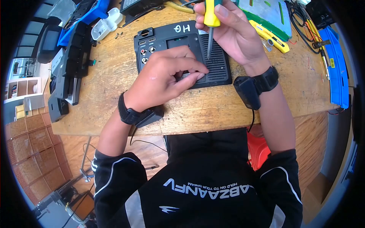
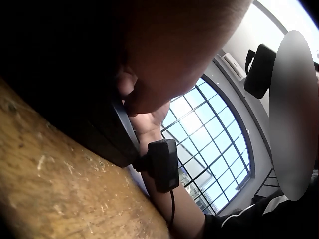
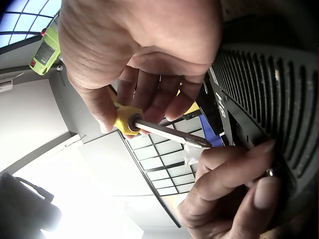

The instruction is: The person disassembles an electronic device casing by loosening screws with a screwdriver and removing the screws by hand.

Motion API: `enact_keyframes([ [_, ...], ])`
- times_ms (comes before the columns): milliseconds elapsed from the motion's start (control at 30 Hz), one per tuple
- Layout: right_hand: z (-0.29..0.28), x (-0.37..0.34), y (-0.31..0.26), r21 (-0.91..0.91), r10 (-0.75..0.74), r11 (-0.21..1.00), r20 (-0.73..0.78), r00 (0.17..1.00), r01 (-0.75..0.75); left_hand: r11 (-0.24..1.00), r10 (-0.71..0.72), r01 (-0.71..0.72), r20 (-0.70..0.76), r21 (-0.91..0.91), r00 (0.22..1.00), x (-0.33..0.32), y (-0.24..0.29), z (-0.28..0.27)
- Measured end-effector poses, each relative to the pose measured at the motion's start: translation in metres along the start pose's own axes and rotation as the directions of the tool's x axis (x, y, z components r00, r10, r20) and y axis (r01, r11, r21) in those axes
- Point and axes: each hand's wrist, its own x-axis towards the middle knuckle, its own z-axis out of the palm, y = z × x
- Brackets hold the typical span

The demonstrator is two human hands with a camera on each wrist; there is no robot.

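Note:
A black electronic device (image 1: 216,70) with slotted vents, round sockets and white "HQ" marking lies on the wooden table. Over its near edge, my left hand (image 1: 163,72) pinches a small shiny screw (image 3: 270,173) between thumb and index fingertip, close against the casing. My right hand (image 1: 243,36) grips the yellow and green handle of a screwdriver (image 1: 212,17), raised above the vents. Its metal shaft points down toward the device, and the tip is apart from the left fingers in the right wrist view. The left wrist view shows mostly the dark underside of the left hand.
A yellow utility knife (image 1: 272,37) and a green-edged board (image 1: 266,15) lie at the back right. Blue trays (image 1: 336,68) stand at the right edge. To the left are a white plastic container (image 1: 107,24), several tiny dark pieces and a stack of black parts (image 1: 74,60).

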Motion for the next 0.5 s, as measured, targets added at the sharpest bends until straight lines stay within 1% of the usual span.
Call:
enact_keyframes([
  [133,0.000,0.001,0.000,-0.012,0.013,1.000,0.006,1.000,-0.013,1.000,-0.025,0.025,-0.001,-0.002,1.000,0.001,0.003,0.001],
  [200,0.000,0.000,0.000,-0.002,0.017,1.000,-0.002,1.000,-0.017,0.998,-0.051,0.051,-0.003,0.037,0.999,0.003,0.007,0.001],
  [333,-0.001,0.000,0.000,0.018,0.026,0.999,0.007,1.000,-0.026,0.997,-0.037,0.038,-0.010,0.061,0.999,0.003,0.008,0.003],
  [400,-0.002,0.000,0.000,0.013,0.025,1.000,0.007,1.000,-0.025,0.988,-0.157,0.157,-0.010,0.008,0.988,0.003,0.012,0.001],
  [433,-0.002,0.000,0.001,0.009,0.024,1.000,0.007,1.000,-0.024,0.987,-0.157,0.157,-0.010,0.008,0.987,0.004,0.012,0.001],
  [500,0.000,0.000,0.001,0.017,0.023,1.000,-0.001,1.000,-0.023,0.978,-0.207,0.207,-0.004,-0.018,0.978,0.003,0.013,-0.001],
])
